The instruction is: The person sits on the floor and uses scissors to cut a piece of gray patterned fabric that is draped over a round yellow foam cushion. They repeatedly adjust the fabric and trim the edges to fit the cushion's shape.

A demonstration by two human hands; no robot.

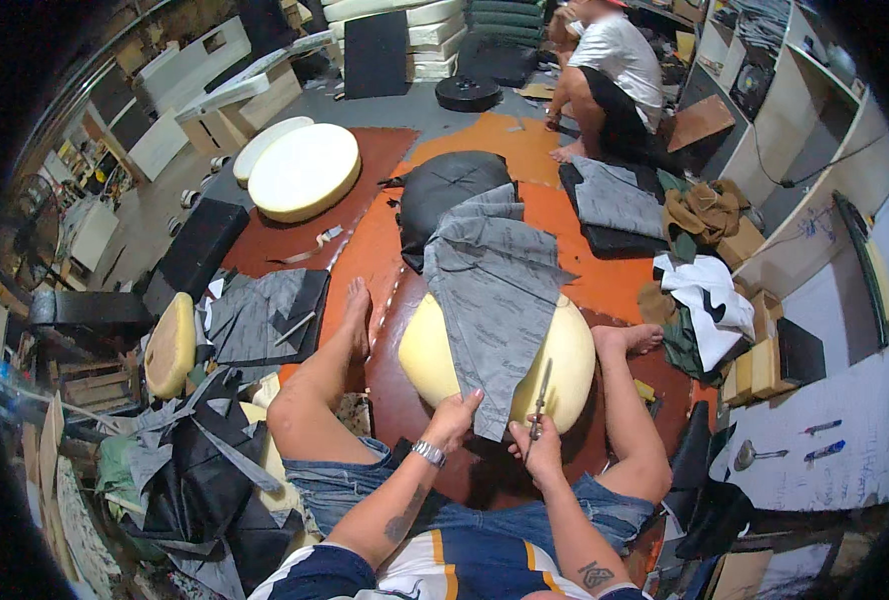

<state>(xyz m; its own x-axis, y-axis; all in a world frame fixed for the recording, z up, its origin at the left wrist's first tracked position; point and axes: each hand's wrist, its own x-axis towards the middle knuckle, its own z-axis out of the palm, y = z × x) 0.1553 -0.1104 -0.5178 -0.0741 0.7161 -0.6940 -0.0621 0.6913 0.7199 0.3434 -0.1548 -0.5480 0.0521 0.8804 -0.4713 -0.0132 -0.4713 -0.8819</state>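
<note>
Striped shirt nearest. Left grip pinches grey cloth by its near end, length running away; right grip holds scissors (blades alongside, pointing away).

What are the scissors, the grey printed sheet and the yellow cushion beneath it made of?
Scissors: likely metal, going by slim grey blades; finish unclear.
Grey printed sheet: probably matte fabric or fabric-backed vinyl, given its soft folds.
Yellow cushion: apparently bare matte foam, judging by even colour and rounded edges.

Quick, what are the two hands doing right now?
Left hand: closed, holding the near end of the gray fabric.
Right hand: closed, holding scissors, blades pointing away.
</note>
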